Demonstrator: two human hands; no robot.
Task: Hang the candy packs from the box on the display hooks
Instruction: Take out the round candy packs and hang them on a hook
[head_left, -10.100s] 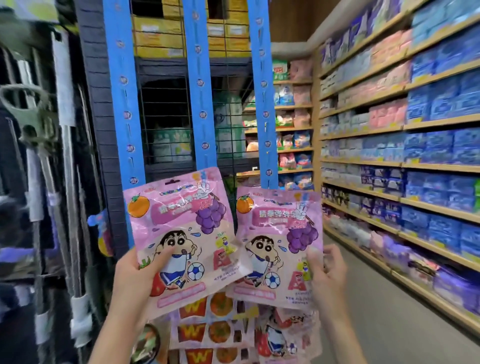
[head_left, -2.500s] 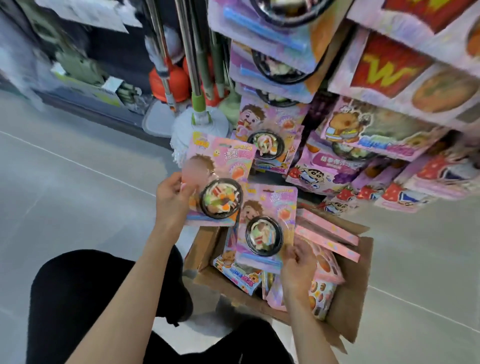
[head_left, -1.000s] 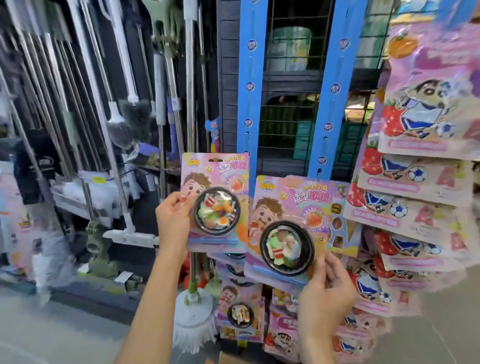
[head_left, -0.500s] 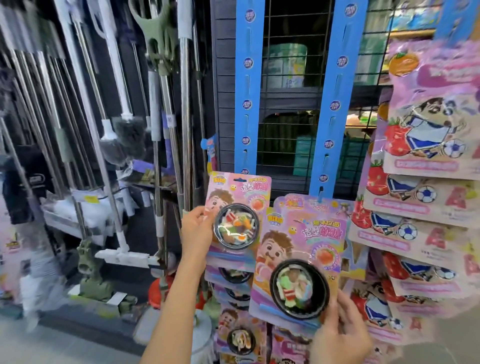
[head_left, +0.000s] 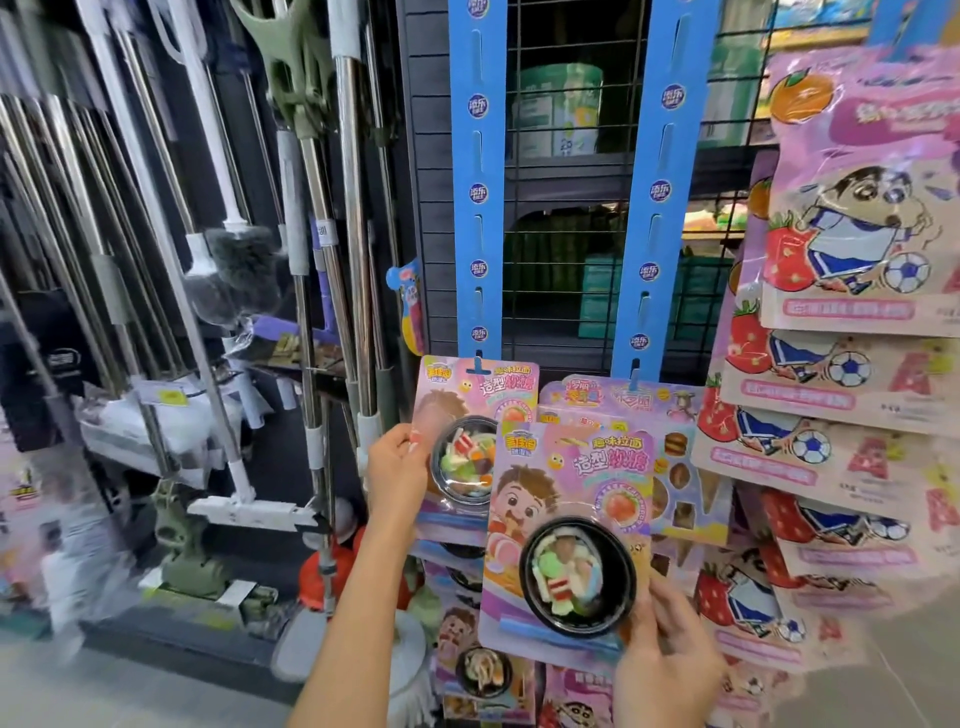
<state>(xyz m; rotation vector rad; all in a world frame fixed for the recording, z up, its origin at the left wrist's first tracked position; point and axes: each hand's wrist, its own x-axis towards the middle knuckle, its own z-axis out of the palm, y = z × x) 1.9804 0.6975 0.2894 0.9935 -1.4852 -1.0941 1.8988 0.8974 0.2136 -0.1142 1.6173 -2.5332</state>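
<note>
Hands hold two pink candy cards. Left hand (head_left: 397, 462) pinches the left edge of one candy pack (head_left: 470, 452) hung at a blue display strip (head_left: 478, 182). Right hand (head_left: 665, 660) grips the bottom of a nearer pack (head_left: 566, 535), overlapping the first.

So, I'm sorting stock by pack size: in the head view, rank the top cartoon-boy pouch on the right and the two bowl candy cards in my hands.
1. Cartoon-boy pouch.
2. Right hand's card, but it is nearer the camera.
3. Left hand's card; same design, probably equal.
</note>
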